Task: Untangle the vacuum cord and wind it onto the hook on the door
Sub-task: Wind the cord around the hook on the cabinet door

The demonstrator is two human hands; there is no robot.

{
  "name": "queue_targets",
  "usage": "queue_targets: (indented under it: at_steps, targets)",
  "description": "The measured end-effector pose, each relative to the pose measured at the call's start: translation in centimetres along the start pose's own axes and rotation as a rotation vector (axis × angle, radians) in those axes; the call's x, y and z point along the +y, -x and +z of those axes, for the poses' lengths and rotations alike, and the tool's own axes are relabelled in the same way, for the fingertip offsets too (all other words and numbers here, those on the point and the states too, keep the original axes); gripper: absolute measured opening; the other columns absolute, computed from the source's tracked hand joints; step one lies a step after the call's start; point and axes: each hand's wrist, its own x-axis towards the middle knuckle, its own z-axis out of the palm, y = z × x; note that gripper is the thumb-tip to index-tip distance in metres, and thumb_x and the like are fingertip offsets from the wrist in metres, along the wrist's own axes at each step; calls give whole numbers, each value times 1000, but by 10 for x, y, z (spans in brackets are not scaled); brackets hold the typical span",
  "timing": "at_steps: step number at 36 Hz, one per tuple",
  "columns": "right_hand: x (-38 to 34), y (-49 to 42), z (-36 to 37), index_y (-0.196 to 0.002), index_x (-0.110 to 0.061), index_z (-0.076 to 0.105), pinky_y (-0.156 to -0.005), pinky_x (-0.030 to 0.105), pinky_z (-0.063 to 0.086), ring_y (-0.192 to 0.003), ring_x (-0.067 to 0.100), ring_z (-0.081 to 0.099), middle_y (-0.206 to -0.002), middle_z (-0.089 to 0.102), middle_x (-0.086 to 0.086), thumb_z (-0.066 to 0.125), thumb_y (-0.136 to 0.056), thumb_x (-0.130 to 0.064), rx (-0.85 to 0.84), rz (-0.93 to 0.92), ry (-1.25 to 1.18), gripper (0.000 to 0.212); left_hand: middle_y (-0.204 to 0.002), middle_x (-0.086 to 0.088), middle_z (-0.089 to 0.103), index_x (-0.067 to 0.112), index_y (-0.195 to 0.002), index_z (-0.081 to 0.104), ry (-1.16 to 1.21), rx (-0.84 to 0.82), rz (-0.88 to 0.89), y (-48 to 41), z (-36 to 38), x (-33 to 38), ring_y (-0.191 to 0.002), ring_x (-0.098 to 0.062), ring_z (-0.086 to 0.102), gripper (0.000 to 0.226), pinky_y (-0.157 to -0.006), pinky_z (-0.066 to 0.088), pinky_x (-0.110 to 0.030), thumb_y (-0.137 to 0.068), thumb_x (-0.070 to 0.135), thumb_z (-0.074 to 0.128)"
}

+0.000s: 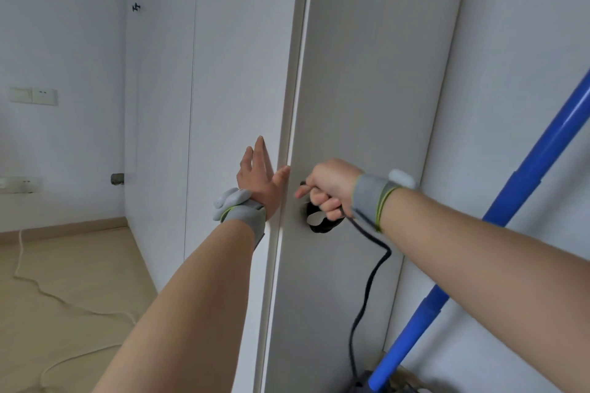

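My right hand (pixel 329 188) grips the black vacuum cord (pixel 367 284) against the grey door (pixel 367 89). Just below my fingers several black coils (pixel 322 225) are wound around a pale hook (pixel 314 219). From my fist the cord hangs down the door in loose bends to the floor by the vacuum. My left hand (pixel 260 175) lies flat with straight fingers on the door's edge, thumb on the door side.
The vacuum's blue tube (pixel 523 198) leans diagonally against the wall on the right, its base (pixel 367 381) at the bottom. A white cable (pixel 48 293) snakes over the wooden floor at left. Wall sockets (pixel 33 96) sit on the left wall.
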Motion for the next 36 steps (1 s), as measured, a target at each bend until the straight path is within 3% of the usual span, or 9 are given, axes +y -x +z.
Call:
queue_targets:
  at_steps: [6,9,15,25,28,32,36]
  targets:
    - [40,-13,31,-79,-10,50,-39,8,20,-30,11,21,-56,26,3,25,-95,-13,-10,100,47,30,-159,-6,9,27,-151,8,12,-3,10,0,1,-1,-146,-24,10,71,-116,11,-38,-95,38,49]
    - [60,-18,40,-74,-10,49,-42,19,18,-42,14,21,-56,30,3,28,-94,-10,14,139,55,28,-159,-6,9,27,-151,8,9,1,16,0,2,-2,-146,-24,11,71,-116,12,-38,-95,39,49]
    - [79,-28,43,-92,-8,49,-41,24,26,-45,15,30,-58,36,5,39,-91,-8,63,35,157,10,-159,-6,8,27,-151,8,25,5,17,1,3,-3,-145,-25,11,70,-116,12,-38,-95,39,49]
    - [96,-50,40,-69,-14,46,-43,21,30,-45,14,37,-58,41,3,37,-95,-10,104,2,186,27,-159,-5,8,28,-151,8,48,14,14,2,4,-3,-145,-24,11,70,-116,11,-38,-95,37,49]
    - [109,-55,35,-67,-10,49,-42,22,27,-34,14,34,-48,37,1,36,-99,-25,100,72,114,38,-159,-6,9,27,-151,8,47,15,17,2,4,-2,-145,-25,11,70,-116,12,-38,-95,37,49]
    - [133,-63,20,-67,-8,53,-44,22,25,-37,13,25,-44,29,-2,45,-92,-52,60,143,11,52,-159,-5,8,28,-151,8,48,7,17,1,3,-2,-146,-24,9,69,-116,11,-39,-96,37,48]
    - [150,-71,4,-77,-9,52,-52,22,27,-50,12,27,-56,29,-1,39,-100,-30,-49,71,-175,34,-159,-5,7,29,-151,7,42,4,16,1,5,-3,-146,-24,9,69,-116,11,-39,-96,38,47]
